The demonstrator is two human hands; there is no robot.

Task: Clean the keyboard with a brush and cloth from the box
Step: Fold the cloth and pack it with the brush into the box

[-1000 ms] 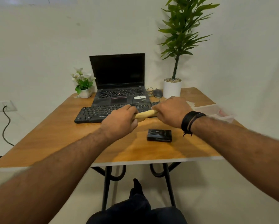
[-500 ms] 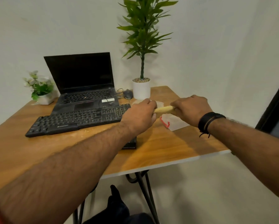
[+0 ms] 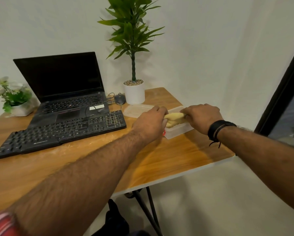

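Wooden table (image 3: 177, 160), keyboard (image 3: 61, 133), laptop (image 3: 66, 92), box (image 3: 178, 130)

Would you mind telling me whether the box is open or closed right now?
Open. Its lid lies flat on the table beside the box, and both hands hold a rolled yellow cloth over it.

You are at a small home-office desk: a wooden table (image 3: 160, 160) against a white wall, holding an open laptop (image 3: 64, 89), external keyboard (image 3: 61, 133), mouse (image 3: 120, 99) and potted plants (image 3: 133, 48).

Even soft indoor light, sharp centre, wide-angle bending toward edges.
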